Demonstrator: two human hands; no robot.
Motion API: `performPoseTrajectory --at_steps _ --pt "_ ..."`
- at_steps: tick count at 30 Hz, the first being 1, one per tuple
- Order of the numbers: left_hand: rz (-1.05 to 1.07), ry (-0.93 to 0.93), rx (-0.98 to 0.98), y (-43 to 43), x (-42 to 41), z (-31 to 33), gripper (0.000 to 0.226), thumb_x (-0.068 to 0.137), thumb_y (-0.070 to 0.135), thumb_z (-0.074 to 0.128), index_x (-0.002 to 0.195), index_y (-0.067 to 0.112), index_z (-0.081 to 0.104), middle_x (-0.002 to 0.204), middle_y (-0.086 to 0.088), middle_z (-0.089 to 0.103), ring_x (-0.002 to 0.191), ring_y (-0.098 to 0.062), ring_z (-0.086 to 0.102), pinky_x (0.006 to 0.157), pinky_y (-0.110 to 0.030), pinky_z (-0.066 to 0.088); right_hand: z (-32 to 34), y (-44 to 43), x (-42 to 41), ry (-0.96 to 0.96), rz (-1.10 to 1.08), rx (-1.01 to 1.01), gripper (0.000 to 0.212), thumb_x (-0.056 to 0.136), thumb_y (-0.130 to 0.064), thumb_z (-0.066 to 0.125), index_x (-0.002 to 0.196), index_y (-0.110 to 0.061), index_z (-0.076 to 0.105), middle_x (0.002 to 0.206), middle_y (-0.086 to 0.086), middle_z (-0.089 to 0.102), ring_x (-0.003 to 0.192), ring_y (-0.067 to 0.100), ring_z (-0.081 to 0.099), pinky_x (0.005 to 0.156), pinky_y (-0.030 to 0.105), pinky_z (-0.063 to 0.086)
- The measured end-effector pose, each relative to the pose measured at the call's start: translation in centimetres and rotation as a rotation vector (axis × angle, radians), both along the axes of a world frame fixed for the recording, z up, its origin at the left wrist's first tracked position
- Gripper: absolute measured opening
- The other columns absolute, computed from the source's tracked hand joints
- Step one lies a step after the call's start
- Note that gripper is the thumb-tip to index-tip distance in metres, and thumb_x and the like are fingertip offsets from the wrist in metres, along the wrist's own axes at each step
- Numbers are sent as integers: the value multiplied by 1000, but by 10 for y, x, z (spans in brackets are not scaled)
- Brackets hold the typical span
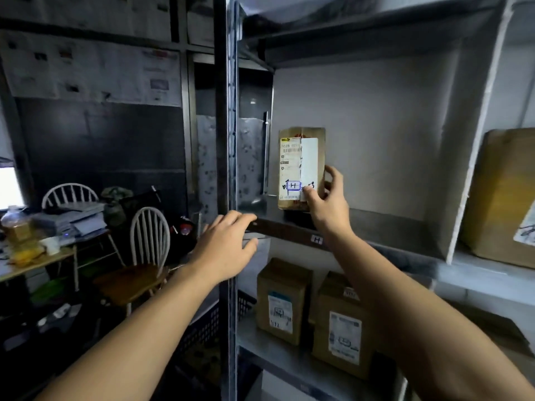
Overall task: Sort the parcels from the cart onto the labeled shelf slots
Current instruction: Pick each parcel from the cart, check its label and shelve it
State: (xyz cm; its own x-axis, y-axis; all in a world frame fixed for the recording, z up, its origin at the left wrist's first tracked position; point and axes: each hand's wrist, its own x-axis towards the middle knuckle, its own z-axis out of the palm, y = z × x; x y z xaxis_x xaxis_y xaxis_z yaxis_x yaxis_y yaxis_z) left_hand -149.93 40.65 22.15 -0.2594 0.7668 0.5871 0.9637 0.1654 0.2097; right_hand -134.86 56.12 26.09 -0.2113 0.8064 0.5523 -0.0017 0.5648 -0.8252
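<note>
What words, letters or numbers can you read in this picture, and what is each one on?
"H": handwritten in a blue box on the label of the parcel that the right hand holds.
"H": white tag on the shelf edge below that parcel.
Too blurred to read: the rest of that label, the labels on the lower left box and lower right box, the papers on the wall.

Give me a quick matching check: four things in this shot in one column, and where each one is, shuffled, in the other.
Things:
1. parcel
2. left hand
3. big box
4. nearer chair

Places:
A. off to the left, away from any slot
B. upright on the shelf marked H, held by the right hand
C. at that shelf's front edge
D. in the next slot to the right

Pairs: 1-B, 2-C, 3-D, 4-A
</note>
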Motion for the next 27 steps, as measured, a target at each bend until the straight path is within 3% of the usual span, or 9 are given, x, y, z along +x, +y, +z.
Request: performPoseTrajectory --at_steps 3,6,14,19,27 --pt "-79 -5 47 19 -20 -1 48 94 34 54 141 25 44 135 3 47 123 -21 43 101 -37 37 -2 13 -9 -122 -34 2 76 91 -27 69 148 -44 23 148 5 49 129 26 54 100 52 52" --pt "-136 -4 89 35 -37 0 48 94 33 55 141 23 45 134 3 49 122 -21 44 101 -37 38 -4 15 -17 -219 -77 6 85 88 -20 74 151 -39 21 146 6 52 123 26 59 92 46 57" --pt "-270 -41 101 54 -75 1 51 92 31 58 141 22 44 133 0 50 122 -22 45 101 -42 41 -4 19 -49 -287 -235 -46 78 87 -29 74 144 -44 23 139 5 56 119 28 61 91 53 56" --pt "-350 -52 115 51 -88 2 53 93 32 57 142 22 43 133 2 48 122 -19 44 102 -38 41 -3 15 -55 -307 -317 -52 74 88 -31 72 141 -48 23 136 4 59 116 28 62 90 55 57" --pt "-451 -67 124 39 -96 1 51 92 29 58 141 21 45 132 0 50 121 -20 46 100 -37 42 -4 2 -53 -339 -378 -24 78 91 -29 71 152 -31 23 143 9 52 124 30 56 95 52 54"
